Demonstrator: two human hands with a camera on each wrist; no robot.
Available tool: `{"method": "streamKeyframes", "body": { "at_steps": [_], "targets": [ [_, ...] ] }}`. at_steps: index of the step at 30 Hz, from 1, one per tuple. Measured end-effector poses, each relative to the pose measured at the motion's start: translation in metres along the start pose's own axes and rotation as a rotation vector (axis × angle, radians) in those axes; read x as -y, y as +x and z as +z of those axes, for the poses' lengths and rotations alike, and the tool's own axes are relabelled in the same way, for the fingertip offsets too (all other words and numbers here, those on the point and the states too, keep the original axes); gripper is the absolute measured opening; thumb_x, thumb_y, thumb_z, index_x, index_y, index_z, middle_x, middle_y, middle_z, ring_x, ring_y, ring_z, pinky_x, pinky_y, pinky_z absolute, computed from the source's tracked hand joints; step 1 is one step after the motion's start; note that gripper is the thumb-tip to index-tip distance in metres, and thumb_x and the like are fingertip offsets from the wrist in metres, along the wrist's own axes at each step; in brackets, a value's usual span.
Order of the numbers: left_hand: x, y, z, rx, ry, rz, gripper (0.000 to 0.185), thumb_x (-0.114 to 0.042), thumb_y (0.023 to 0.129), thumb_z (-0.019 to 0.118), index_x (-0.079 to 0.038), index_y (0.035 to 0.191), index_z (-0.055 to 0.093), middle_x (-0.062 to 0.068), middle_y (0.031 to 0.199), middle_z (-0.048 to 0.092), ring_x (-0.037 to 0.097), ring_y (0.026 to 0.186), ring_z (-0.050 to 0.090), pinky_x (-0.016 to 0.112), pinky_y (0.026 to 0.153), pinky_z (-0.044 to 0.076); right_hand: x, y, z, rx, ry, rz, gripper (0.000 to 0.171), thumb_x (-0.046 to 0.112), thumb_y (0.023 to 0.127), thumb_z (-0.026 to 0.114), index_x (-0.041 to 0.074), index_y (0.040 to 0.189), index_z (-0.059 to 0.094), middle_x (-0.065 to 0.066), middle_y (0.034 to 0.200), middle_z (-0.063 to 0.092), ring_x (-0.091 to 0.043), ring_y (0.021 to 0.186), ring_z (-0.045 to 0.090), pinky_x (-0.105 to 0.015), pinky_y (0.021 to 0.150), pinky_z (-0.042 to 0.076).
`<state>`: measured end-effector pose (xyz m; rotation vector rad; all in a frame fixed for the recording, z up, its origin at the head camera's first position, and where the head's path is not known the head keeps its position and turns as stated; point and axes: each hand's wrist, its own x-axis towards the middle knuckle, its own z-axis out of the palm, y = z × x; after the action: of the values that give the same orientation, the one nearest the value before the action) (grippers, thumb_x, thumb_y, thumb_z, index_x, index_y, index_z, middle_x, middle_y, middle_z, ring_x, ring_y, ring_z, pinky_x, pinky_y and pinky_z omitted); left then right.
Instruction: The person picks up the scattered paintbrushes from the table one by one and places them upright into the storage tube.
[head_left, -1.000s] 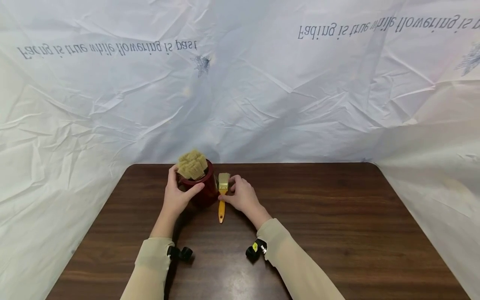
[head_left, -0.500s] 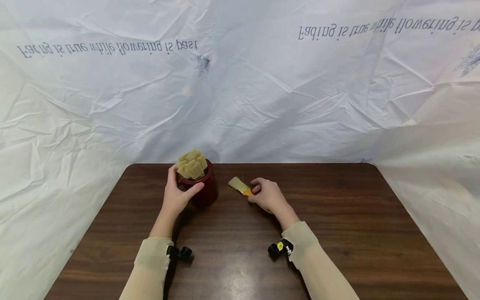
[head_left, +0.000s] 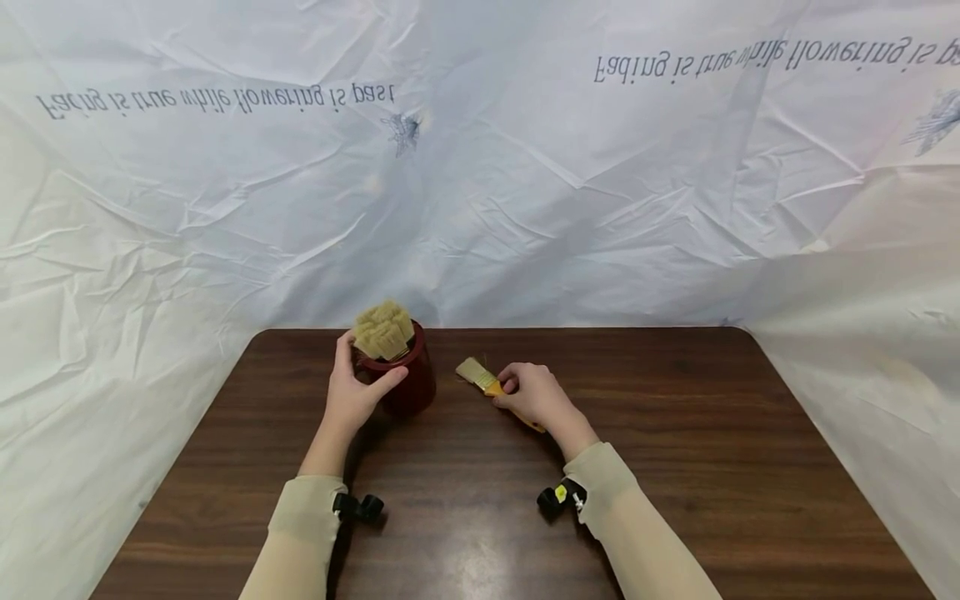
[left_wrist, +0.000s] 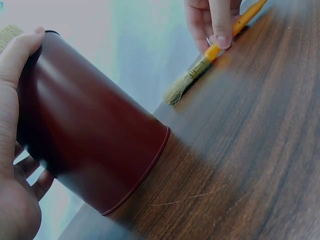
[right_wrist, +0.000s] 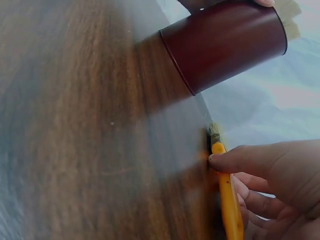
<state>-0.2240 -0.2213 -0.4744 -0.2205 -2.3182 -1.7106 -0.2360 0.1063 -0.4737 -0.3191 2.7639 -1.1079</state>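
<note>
A dark red cylindrical holder (head_left: 411, 385) stands upright toward the back left of the table, and several pale-bristled paintbrushes (head_left: 384, 330) stick out of its top. My left hand (head_left: 354, 393) grips the holder around its upper part, thumb over the near side. To its right, my right hand (head_left: 536, 395) pinches a single paintbrush (head_left: 491, 387) with a yellow handle. That brush lies low at the tabletop, bristles pointing toward the holder but apart from it. In the right wrist view, the thumb (right_wrist: 235, 159) presses on the yellow handle near the ferrule.
The dark wood-grain table (head_left: 712, 467) extends on both sides and in front of the hands. A white wrinkled sheet (head_left: 570, 183) with printed lettering hangs behind it. A few loose bristles (left_wrist: 187, 198) lie on the wood beside the holder.
My right hand has carried the paintbrush rightward, away from the holder, and its bristles have turned to point left. During the last half second it barely moved. The left hand stays on the holder.
</note>
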Motion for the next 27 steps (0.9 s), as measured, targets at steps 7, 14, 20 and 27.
{"method": "streamKeyframes", "body": {
  "at_steps": [7,14,20,27],
  "targets": [
    [0.001,0.0,0.001,0.001,0.006,0.016,0.091,-0.026,0.092,0.088,-0.026,0.165,0.034,0.01,0.151,0.054,0.028,0.137,0.055,0.06,0.11,0.046,-0.001,0.0,-0.011,-0.042,0.278,-0.004,0.033,0.021,0.099,0.085,0.01,0.127,0.074,-0.003,0.108,0.073,-0.02,0.092,0.067,-0.038,0.079,0.057],
    [0.001,0.001,0.0,-0.006,0.021,0.014,0.089,-0.029,0.092,0.088,-0.026,0.164,0.036,0.011,0.15,0.055,0.029,0.135,0.055,0.061,0.109,0.047,0.018,-0.001,-0.037,-0.048,0.49,-0.06,0.044,0.022,0.103,0.08,0.005,0.142,0.066,-0.013,0.125,0.072,-0.027,0.106,0.072,-0.042,0.09,0.062],
    [0.001,0.001,0.0,-0.007,0.018,0.015,0.09,-0.028,0.091,0.089,-0.026,0.163,0.036,0.01,0.15,0.055,0.03,0.136,0.055,0.061,0.109,0.047,0.039,0.005,-0.055,-0.085,0.602,-0.153,0.05,0.016,0.105,0.077,0.0,0.149,0.06,-0.018,0.129,0.07,-0.03,0.11,0.074,-0.042,0.092,0.063],
    [0.001,0.001,0.001,0.002,0.012,-0.004,0.094,-0.021,0.091,0.088,-0.024,0.166,0.032,0.014,0.154,0.052,0.035,0.139,0.053,0.063,0.111,0.045,0.076,0.009,-0.07,-0.16,0.638,-0.242,0.037,0.012,0.108,0.072,-0.002,0.141,0.062,-0.019,0.129,0.07,-0.035,0.114,0.073,-0.039,0.094,0.062]
  ]
}}
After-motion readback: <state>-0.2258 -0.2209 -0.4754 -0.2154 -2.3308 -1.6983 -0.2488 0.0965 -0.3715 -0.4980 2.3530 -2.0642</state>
